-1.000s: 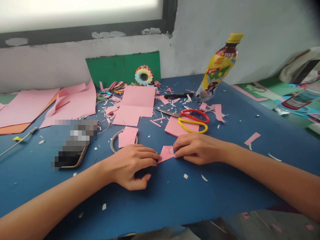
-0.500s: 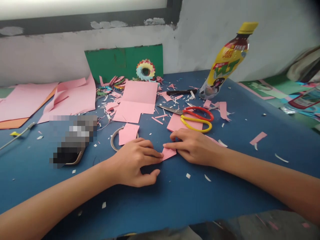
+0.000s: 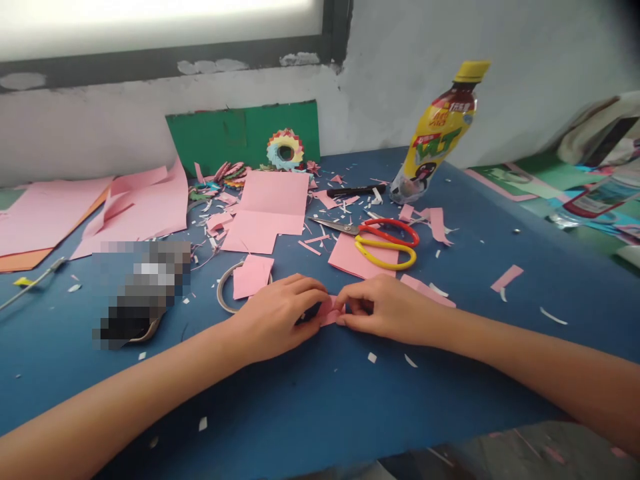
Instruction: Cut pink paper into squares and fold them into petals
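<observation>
Between my hands is a small folded piece of pink paper (image 3: 330, 313), low over the blue table. My left hand (image 3: 285, 313) pinches its left side with thumb and fingers. On its right side, my right hand (image 3: 383, 307) grips it between thumb and forefinger. The fingers partly cover the paper, so its folds are hard to make out. Just beyond my right hand lie scissors (image 3: 395, 233) with one red and one yellow handle, resting partly on a pink sheet (image 3: 345, 253). A tape roll (image 3: 223, 291) with a pink square (image 3: 253, 277) on it lies beyond my left hand.
A yellow-labelled bottle (image 3: 434, 137) leans at the back right. A blurred-out phone (image 3: 145, 293) lies left. Behind are a green board (image 3: 210, 137), a paper ring (image 3: 285, 150), a black pen (image 3: 356, 191), larger pink sheets (image 3: 145, 200) and scattered scraps.
My left thumb has closed in onto the paper, and my right thumb and forefinger now pinch it instead of pressing it flat. The camera view has shifted slightly.
</observation>
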Available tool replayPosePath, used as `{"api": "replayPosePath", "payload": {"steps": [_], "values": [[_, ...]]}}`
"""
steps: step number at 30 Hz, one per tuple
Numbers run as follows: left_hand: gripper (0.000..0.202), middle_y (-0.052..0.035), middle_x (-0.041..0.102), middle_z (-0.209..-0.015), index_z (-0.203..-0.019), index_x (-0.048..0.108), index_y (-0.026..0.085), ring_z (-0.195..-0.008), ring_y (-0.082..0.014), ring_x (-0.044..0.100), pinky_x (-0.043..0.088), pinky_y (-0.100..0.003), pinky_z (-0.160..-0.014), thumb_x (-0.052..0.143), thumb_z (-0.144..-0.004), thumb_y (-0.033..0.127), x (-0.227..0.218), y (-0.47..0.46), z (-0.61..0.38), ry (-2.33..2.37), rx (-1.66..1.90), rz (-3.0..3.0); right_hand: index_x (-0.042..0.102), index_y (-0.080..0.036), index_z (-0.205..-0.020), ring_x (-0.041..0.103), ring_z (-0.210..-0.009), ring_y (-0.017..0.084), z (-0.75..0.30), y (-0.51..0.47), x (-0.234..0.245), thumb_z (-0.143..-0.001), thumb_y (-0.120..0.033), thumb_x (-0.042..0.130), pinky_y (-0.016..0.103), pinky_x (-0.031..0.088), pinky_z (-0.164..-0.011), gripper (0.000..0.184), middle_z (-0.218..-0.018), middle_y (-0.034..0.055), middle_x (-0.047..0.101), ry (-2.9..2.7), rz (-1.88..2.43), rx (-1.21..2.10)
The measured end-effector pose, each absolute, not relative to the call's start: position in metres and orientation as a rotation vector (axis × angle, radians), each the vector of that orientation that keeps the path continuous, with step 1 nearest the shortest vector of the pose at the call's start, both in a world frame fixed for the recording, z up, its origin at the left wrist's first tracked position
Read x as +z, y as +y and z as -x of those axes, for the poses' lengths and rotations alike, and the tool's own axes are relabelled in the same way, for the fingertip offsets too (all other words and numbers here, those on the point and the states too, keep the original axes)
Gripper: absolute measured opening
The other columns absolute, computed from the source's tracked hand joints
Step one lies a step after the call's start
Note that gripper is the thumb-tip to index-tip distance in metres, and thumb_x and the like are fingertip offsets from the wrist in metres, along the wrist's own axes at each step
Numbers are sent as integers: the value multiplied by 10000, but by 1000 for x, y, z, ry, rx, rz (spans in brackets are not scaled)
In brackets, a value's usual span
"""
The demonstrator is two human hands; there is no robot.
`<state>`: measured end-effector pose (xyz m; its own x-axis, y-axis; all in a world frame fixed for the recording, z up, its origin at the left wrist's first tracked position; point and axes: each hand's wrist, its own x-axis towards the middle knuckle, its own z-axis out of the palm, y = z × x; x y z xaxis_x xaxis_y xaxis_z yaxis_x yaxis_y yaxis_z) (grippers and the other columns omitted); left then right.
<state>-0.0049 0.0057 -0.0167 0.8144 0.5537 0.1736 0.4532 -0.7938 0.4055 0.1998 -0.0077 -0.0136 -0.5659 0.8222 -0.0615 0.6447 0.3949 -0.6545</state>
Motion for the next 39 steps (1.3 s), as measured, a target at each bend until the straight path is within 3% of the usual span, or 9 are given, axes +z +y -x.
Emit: {"api": "replayPosePath", "payload": {"steps": [3,10,13,15,17,19,25,30,39], "values": [[197,-71,620,-1060,-968,614,172,-975,-186,559,450,-294,-834,479,-845,246,-9,12,2,734,367,-2538,654,-186,-824,469,-489,66,-202,-7,-11,-758,-173,520,179,342,-486,149,-553,-49,552,-2349,1243,1068],[75,-9,645,-704,-761,607,143,-637,-117,604,486,-219,-605,576,-746,210,-7,16,-6,1023,385,-1757,611,-174,-746,533,-560,77,-206,-7,-3,-739,-248,576,175,394,-519,82,-639,-27,614,-2301,1136,1026],[151,11,614,-687,-823,544,149,-593,-106,597,472,-200,-533,616,-700,200,-12,9,-6,1020,507,-1564,591,-165,-736,546,-564,83,-202,-8,-3,-728,-223,581,182,412,-520,59,-648,-17,615,-2219,1220,926],[194,22,600,-665,-883,537,156,-566,-103,581,452,-190,-495,609,-710,204,-13,3,-4,1029,524,-1600,595,-163,-834,564,-583,87,-199,-8,-5,-727,-167,559,186,429,-535,114,-681,-12,630,-2169,1260,905],[114,20,595,-619,-838,586,154,-546,-105,558,428,-188,-475,565,-755,230,-12,-1,-1,1084,466,-1769,599,-169,-914,579,-606,95,-195,-8,-8,-726,-152,555,197,444,-556,194,-703,-9,647,-2158,1280,891],[139,14,602,-603,-769,632,159,-535,-105,534,406,-192,-472,532,-787,254,-11,-3,2,1175,413,-1986,623,-177,-890,581,-615,105,-192,-6,-12,-744,-169,547,214,444,-567,165,-701,-7,654,-2204,1267,825],[103,8,612,-752,-786,663,192,-596,-99,523,392,-199,-526,561,-773,197,-16,0,4,1198,410,-2364,641,-159,-842,582,-757,146,-186,-2,-23,-769,-121,520,269,445,-692,146,-809,39,663,-2398,1078,524],[197,13,583,-683,-671,665,182,-546,-83,489,369,-197,-504,542,-808,253,-16,-2,3,1199,392,-2306,644,-158,-851,574,-777,155,-185,0,-29,-807,-156,517,276,451,-699,134,-824,49,637,-2441,1026,371],[88,15,590,-688,-777,673,192,-530,-79,494,397,-194,-506,598,-778,237,-24,-3,8,1193,499,-2323,652,-154,-805,605,-757,161,-190,-1,-35,-878,-229,470,295,473,-697,211,-823,57,669,-2480,784,5]]}}
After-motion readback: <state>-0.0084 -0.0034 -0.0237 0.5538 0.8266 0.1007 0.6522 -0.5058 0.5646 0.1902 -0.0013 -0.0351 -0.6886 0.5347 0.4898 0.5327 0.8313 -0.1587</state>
